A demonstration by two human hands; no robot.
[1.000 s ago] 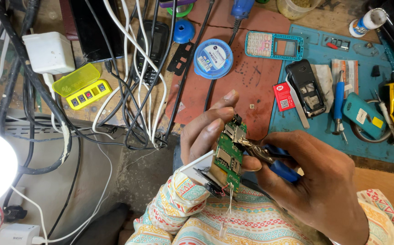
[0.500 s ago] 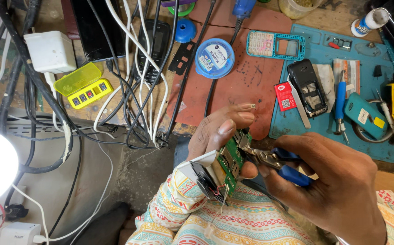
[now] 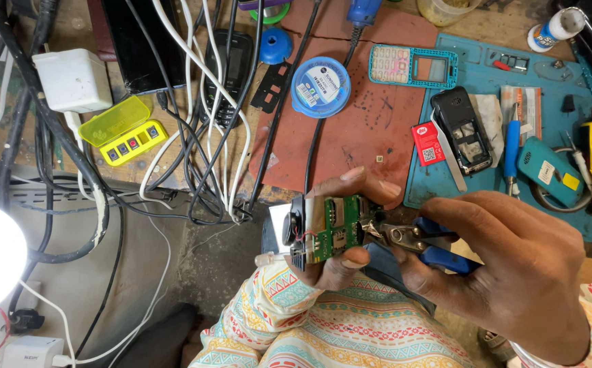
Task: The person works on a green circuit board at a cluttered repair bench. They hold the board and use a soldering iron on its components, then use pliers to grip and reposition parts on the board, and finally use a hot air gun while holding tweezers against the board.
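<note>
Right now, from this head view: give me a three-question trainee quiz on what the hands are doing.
1. True or false: the left hand holds a green circuit board.
2. What tool is in the right hand? A) screwdriver B) blue-handled pliers C) tweezers
3. Fill in: the pliers' tip meets the board's ____ edge as the picture shows it (left/right).

Key
1. True; fingers grip it above and below.
2. B.
3. Right.

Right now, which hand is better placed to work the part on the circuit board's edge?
The right hand: it already grips the blue-handled pliers, whose tips meet the green circuit board. The left hand is occupied holding that board.
</note>
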